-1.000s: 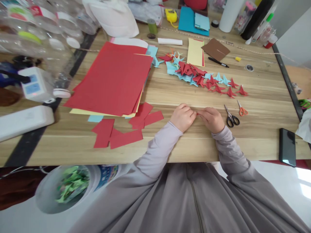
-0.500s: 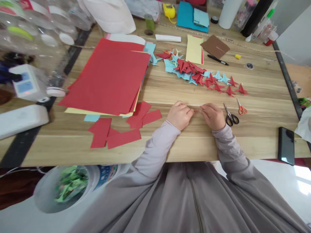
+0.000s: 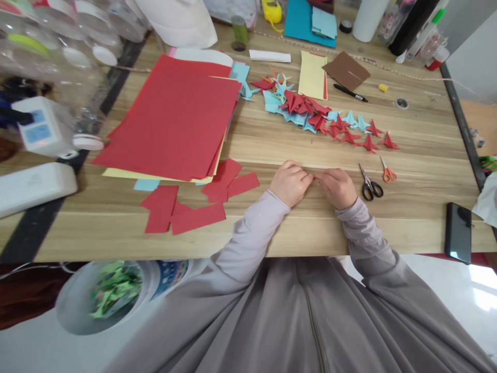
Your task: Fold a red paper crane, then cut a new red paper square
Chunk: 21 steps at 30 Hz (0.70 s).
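Observation:
My left hand point(image 3: 291, 183) is closed over a small piece of red paper point(image 3: 315, 177), of which only a tip shows. From the other side my right hand point(image 3: 337, 188) pinches that same tip, its fingertips almost meeting the left ones. Most of the paper is hidden by the fingers. Beyond my hands lie several folded red paper cranes point(image 3: 319, 123) and light blue paper cranes point(image 3: 350, 119), in a cluster and rows. Left of my left hand are cut red paper strips point(image 3: 198, 218). Black-handled scissors point(image 3: 370, 185) rest right of my right hand, beside small orange scissors point(image 3: 388, 172).
Large red sheets point(image 3: 171, 119) are stacked on the left. A phone point(image 3: 458, 233) lies at the right front edge. Farther back are a black pen point(image 3: 350, 92), brown paper point(image 3: 347, 73) and yellow paper point(image 3: 313, 75). A bin point(image 3: 70, 305) of green scraps stands below the table.
My right hand has moved left, closing the gap to my left hand, and its fingers now touch the red paper tip. The view has shifted slightly.

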Available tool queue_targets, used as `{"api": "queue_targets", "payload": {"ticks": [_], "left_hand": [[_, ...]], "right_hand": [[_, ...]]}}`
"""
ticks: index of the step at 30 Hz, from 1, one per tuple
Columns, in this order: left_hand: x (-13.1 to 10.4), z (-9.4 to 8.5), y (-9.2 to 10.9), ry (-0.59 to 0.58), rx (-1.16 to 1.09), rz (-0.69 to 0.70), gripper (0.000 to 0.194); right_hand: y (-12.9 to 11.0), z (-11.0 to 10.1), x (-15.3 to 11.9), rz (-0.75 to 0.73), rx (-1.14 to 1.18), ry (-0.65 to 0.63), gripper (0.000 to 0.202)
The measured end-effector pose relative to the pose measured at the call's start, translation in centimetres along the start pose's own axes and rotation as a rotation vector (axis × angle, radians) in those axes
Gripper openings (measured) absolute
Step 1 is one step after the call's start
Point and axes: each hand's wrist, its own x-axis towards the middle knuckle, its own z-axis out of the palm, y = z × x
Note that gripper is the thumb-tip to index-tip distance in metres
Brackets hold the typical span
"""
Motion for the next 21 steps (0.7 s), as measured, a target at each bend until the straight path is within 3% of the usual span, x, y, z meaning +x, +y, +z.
{"api": "queue_targets", "payload": {"ticks": [12,21], "left_hand": [[0.03,0.52,0.15,-0.076,-0.043,-0.029,0.018],[0.13,-0.04,0.06,-0.127,-0.105,-0.064,0.02]], "right_hand": [[-0.08,-0.05,0.22,0.016,0.018,-0.136,0.023],[-0.1,-0.16,0.18,0.098,0.077,-0.092,0.022]]}}
